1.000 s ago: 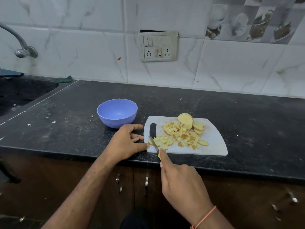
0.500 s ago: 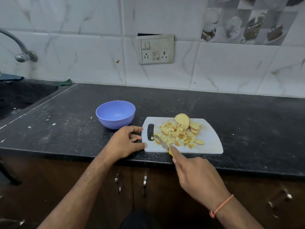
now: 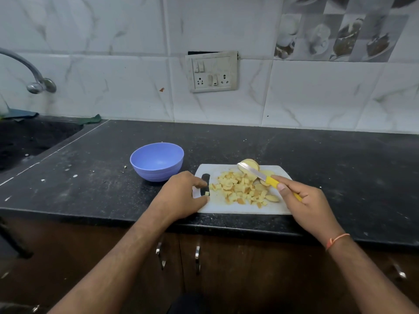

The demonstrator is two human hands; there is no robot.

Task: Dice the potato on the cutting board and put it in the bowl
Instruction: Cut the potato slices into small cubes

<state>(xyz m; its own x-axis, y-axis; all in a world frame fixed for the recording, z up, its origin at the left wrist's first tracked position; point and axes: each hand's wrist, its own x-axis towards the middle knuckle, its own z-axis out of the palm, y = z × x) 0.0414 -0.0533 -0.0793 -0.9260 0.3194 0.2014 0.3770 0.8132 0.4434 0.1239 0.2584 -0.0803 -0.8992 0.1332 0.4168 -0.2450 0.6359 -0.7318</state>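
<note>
Right hand (image 3: 303, 200): I see it gripping the yellow-handled knife (image 3: 260, 175), blade over the potato pieces (image 3: 240, 189).
Left hand (image 3: 181, 196): fingers loosely curled, holding nothing, touching the cutting board (image 3: 244, 208) edge.
Bowl (image 3: 157, 160): just left of board.

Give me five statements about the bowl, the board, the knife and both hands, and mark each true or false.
1. The purple bowl holds diced potato. False: it is empty.
2. The right hand holds a yellow-handled knife. True.
3. The diced potato pieces lie on the white cutting board. True.
4. The left hand rests inside the bowl. False: it is at the board's left edge, by the handle slot.
5. The bowl sits to the right of the board. False: it sits to its left.
</note>
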